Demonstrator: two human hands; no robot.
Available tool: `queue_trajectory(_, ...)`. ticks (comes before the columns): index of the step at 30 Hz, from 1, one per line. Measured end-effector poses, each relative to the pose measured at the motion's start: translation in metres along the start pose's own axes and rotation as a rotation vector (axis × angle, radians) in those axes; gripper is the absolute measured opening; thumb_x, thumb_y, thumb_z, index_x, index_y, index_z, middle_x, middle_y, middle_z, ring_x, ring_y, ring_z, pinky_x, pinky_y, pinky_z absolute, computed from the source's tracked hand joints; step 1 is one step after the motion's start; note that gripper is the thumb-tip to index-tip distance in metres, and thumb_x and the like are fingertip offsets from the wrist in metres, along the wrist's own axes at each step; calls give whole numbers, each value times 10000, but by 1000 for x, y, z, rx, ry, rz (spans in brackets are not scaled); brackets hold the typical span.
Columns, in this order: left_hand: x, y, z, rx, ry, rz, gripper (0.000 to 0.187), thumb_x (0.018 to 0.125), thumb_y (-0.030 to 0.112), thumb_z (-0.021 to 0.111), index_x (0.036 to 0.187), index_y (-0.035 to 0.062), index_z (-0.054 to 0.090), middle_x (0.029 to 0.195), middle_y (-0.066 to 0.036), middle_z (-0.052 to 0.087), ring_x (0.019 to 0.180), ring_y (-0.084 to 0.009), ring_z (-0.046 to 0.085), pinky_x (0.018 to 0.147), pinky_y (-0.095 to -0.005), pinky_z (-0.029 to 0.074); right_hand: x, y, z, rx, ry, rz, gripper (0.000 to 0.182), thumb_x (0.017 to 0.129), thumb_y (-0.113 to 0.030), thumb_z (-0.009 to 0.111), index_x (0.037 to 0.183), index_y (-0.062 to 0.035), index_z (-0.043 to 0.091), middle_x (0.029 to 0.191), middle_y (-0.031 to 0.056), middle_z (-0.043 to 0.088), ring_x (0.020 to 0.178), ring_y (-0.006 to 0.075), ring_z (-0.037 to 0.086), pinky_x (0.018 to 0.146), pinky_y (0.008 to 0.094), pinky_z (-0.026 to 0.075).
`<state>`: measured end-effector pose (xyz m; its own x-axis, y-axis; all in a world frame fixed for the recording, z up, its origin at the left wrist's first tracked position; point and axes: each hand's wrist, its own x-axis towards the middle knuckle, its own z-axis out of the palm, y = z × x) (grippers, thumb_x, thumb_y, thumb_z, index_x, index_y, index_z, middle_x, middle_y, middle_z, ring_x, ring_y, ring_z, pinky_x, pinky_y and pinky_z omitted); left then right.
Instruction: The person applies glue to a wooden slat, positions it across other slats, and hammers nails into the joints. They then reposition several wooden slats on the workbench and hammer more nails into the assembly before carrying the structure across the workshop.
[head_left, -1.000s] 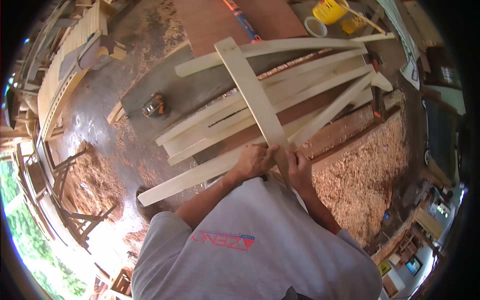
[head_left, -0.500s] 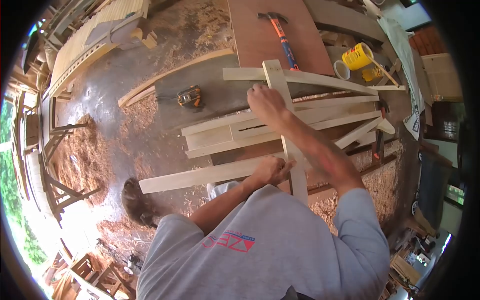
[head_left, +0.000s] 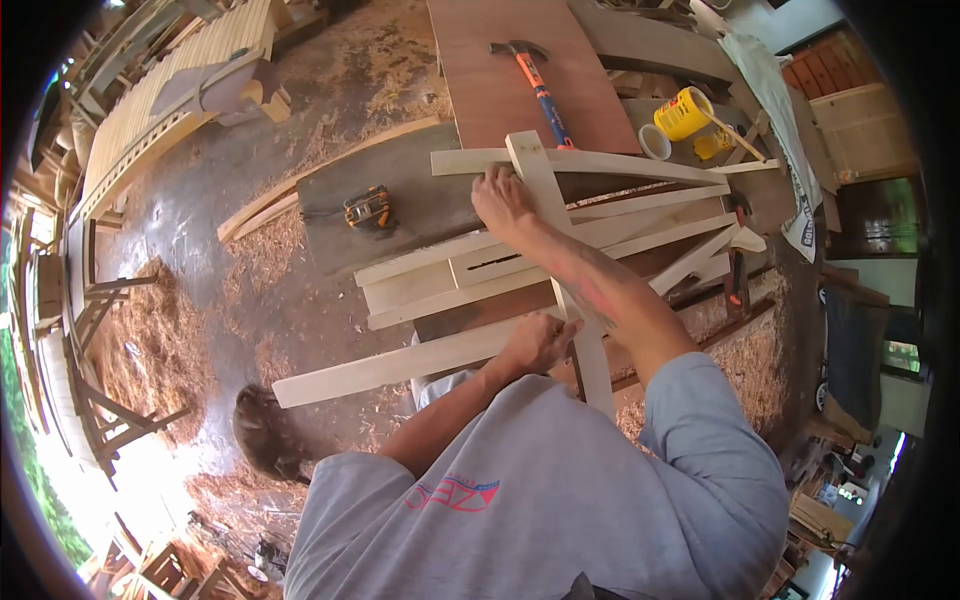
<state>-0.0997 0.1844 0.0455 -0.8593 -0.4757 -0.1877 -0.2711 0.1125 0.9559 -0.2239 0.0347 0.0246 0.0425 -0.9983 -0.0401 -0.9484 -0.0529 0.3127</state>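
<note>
A pale wooden slat (head_left: 533,168) lies crosswise over a fan of several long pale boards (head_left: 470,264) on a dark workbench (head_left: 400,180). My right hand (head_left: 502,201) reaches far forward and presses on the cross slat near its far end, where it crosses the topmost board (head_left: 620,165). My left hand (head_left: 538,342) grips the near part of the same slat, where it meets the nearest long board (head_left: 380,366).
An orange-handled hammer (head_left: 532,75) lies on a brown panel (head_left: 500,50) beyond the boards. A tape measure (head_left: 367,208) sits on the bench at left. A yellow tub (head_left: 683,113) and a tape roll (head_left: 655,142) stand at right. Wood shavings cover the floor (head_left: 150,340).
My right hand left the slat's near end and reached out to its far end. The left hand stayed at the near end. The view tilted so the hammer came into sight.
</note>
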Motion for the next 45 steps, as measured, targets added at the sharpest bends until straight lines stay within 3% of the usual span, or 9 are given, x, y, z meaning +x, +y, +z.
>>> queue_trajectory(8,1,0,1,81,-5,-35,570,992,396,486,603,25,674,571,-117,651,622,-353,660,701,-445,526,-10,-3,13,53,75,38,268,837,-105,610,1066,35,619,999,199,641,999,327,643,781,383,561)
queue_trajectory(10,-1,1,3,-19,63,19,463,939,315,580,644,-40,616,608,-272,552,564,-465,547,575,-498,448,-12,0,7,200,30,-15,263,837,-77,604,1073,40,605,1028,215,635,990,333,647,772,383,565)
queue_trajectory(14,0,1,1,-27,69,1,437,936,306,579,661,-29,632,611,-267,552,573,-460,555,576,-502,446,-25,13,-8,379,26,-118,235,844,-55,588,1069,9,615,1057,205,635,970,329,643,778,390,566)
queue_trajectory(19,2,-11,9,20,72,33,450,940,319,576,664,-30,639,601,-266,551,556,-456,553,571,-500,446,-17,62,-24,542,528,-114,108,795,-25,547,834,-37,646,918,117,671,930,301,624,894,396,481)
queue_trajectory(24,3,-4,2,72,3,-24,437,945,334,568,701,-16,661,634,-264,576,591,-451,573,589,-496,460,-6,54,-25,250,182,-381,107,789,-125,608,802,-87,708,808,90,701,936,298,639,920,410,444)
queue_trajectory(30,2,0,2,59,33,0,470,952,348,547,682,-21,658,643,-263,596,621,-451,601,626,-498,483,3,5,-9,433,-97,-87,136,804,-142,596,773,-66,705,760,155,706,864,322,687,856,453,488)
queue_trajectory(36,-1,-3,0,135,31,88,377,956,335,530,776,52,703,679,-233,633,630,-440,615,607,-503,490,-24,15,-7,629,168,-82,180,814,-62,562,944,19,656,869,229,671,901,383,655,826,464,508)
queue_trajectory(40,2,-24,13,212,54,165,347,952,334,532,795,80,710,661,-224,629,623,-434,613,597,-502,486,-124,50,-84,1449,246,135,186,924,-137,624,1040,9,632,883,68,663,876,126,617,800,285,500)
queue_trajectory(45,1,-16,9,358,102,278,373,933,337,574,753,33,692,623,-231,603,556,-415,595,528,-478,467,-284,36,-88,1444,14,411,141,957,-114,587,1009,14,615,935,135,669,916,181,653,809,320,516)
